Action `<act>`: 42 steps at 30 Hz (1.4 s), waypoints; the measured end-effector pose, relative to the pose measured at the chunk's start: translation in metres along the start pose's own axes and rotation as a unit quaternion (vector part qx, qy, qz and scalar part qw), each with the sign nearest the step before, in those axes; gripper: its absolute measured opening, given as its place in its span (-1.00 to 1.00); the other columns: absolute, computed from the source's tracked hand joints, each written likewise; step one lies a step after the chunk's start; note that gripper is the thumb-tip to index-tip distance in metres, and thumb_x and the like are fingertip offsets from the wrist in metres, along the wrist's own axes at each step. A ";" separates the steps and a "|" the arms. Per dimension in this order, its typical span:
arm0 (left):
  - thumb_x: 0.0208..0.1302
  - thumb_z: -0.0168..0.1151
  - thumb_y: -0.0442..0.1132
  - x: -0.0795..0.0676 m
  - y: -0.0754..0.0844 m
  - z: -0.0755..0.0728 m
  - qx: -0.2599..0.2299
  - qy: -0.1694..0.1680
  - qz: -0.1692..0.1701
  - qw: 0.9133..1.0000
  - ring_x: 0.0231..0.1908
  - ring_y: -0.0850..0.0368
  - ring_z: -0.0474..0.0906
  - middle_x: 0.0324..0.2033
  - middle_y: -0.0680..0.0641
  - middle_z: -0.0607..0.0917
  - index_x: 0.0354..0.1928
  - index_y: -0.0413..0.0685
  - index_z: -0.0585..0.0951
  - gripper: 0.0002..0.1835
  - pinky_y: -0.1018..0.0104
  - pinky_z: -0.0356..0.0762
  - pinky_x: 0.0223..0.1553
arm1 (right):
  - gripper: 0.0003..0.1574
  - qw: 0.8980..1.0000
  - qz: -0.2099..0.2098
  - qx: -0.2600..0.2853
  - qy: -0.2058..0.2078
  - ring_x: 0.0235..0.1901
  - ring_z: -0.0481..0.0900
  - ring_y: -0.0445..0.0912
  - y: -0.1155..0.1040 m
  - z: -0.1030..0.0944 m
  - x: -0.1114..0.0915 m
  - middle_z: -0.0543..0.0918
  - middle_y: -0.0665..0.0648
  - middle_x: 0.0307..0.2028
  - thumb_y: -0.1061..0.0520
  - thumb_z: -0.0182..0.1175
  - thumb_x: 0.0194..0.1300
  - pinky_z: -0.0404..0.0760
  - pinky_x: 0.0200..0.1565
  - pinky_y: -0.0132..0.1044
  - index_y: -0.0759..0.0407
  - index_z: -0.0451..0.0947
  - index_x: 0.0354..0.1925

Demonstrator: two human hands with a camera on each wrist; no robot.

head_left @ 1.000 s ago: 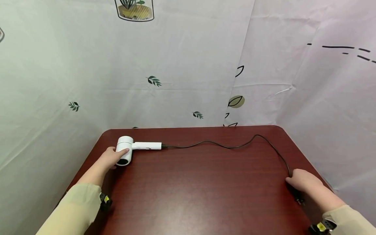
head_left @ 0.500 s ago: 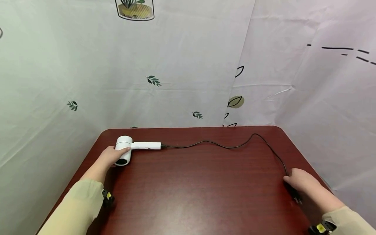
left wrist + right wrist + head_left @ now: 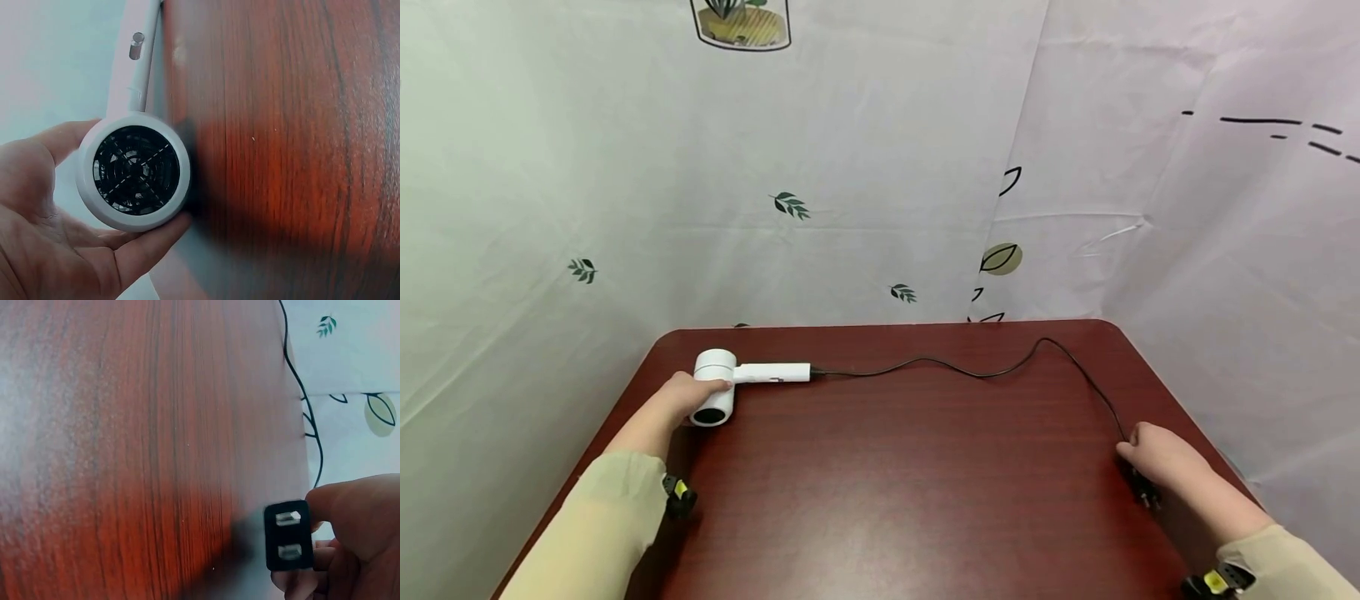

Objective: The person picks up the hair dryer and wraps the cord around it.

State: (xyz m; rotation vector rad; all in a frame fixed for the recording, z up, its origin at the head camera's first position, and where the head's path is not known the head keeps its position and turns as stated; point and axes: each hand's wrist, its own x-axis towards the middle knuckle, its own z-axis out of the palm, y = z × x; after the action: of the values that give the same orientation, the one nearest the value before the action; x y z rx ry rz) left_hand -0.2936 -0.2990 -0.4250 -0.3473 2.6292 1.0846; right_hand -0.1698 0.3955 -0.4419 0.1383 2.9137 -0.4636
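Note:
A white hair dryer (image 3: 715, 367) lies at the far left of the table, its handle pointing right and its round dark grille (image 3: 137, 169) facing the near side. My left hand (image 3: 679, 398) grips the dryer's head, thumb on one side and fingers curled round the other in the left wrist view. From the handle's end a thin black cord (image 3: 925, 361) runs in a wavy line to the right. At the right side, my right hand (image 3: 1167, 457) holds the black two-prong plug (image 3: 289, 536) between thumb and fingers, with the prongs towards the near side.
The dark red-brown wooden table (image 3: 895, 467) has rounded far corners. Behind it and along both sides hangs a pale wall cloth (image 3: 865, 167) printed with leaves. Each wrist carries a small black camera strap (image 3: 679, 496) by a cream sleeve (image 3: 602, 517).
My right hand has shifted slightly left and away from me with the plug, and the cord's bend has moved left a little. The left hand and dryer have barely moved.

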 end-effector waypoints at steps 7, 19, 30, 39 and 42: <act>0.29 0.17 0.09 -0.003 -0.001 0.000 -0.010 0.003 0.006 1.000 -0.23 -0.13 0.51 -0.09 -0.40 0.43 0.14 -0.64 0.21 -0.17 0.13 0.60 -0.39 | -0.73 1.000 -0.003 0.027 0.003 -0.65 0.35 -0.07 -0.003 0.002 0.000 0.34 0.06 -0.60 0.11 -0.03 0.40 0.32 -0.57 -0.21 0.19 0.26 -0.44; 0.28 0.19 0.08 -0.011 -0.005 0.006 -0.061 0.051 0.017 0.997 -0.23 -0.07 0.49 -0.03 -0.37 0.44 0.22 -0.56 0.18 -0.17 0.21 0.55 -0.43 | -0.78 0.996 -0.067 0.049 0.019 -0.64 0.39 -0.07 -0.015 0.008 0.004 0.44 0.07 -0.47 0.15 0.08 0.40 0.38 -0.56 -0.18 0.31 0.39 -0.12; 0.33 0.14 0.08 -0.023 0.004 0.015 -0.115 0.090 0.022 0.989 0.01 -0.20 0.41 0.16 -0.44 0.33 0.37 -0.54 0.02 -0.08 0.21 0.51 -0.20 | -0.73 0.990 -0.126 0.063 -0.002 -0.67 0.37 -0.09 -0.030 0.008 0.006 0.44 0.07 -0.41 0.24 0.08 0.35 0.39 -0.63 -0.20 0.31 0.40 0.00; 0.32 0.19 0.03 -0.033 0.016 0.023 -0.143 0.114 0.035 0.982 0.02 -0.19 0.42 0.17 -0.43 0.35 0.40 -0.51 0.02 -0.08 0.22 0.50 -0.20 | -0.78 0.985 -0.175 0.012 0.003 -0.38 0.40 -0.12 -0.045 0.009 0.010 0.52 0.03 -0.30 0.29 0.09 0.38 0.40 -0.36 -0.20 0.26 0.46 -0.01; 0.33 0.19 0.03 -0.036 0.019 0.026 -0.154 0.113 0.037 0.981 0.07 -0.20 0.41 0.21 -0.44 0.33 0.43 -0.48 -0.01 -0.07 0.14 0.49 -0.09 | -0.79 0.983 -0.185 0.003 0.000 -0.36 0.41 -0.13 -0.050 0.011 0.011 0.54 0.02 -0.28 0.30 0.10 0.37 0.42 -0.36 -0.20 0.22 0.49 -0.03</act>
State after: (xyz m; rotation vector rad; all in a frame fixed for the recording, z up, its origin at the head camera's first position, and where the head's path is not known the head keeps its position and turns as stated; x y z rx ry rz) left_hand -0.2620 -0.2633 -0.4184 -0.4629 2.6820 1.5686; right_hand -0.1843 0.3449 -0.4397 -0.4087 2.9417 -0.5246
